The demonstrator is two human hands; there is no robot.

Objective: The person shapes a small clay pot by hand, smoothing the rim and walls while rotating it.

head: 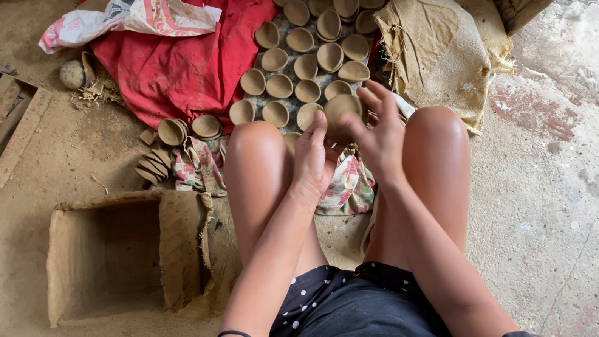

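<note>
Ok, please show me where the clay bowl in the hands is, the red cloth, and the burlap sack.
Clay bowl (341, 108), head view, on its inner hollow.
Red cloth (184, 64), head view, on its middle folds.
Burlap sack (441, 52), head view, on its flat top side.

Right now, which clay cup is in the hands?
The clay cup held between the left hand and right hand, above the knees; the other cups lie in rows on the ground.
</note>
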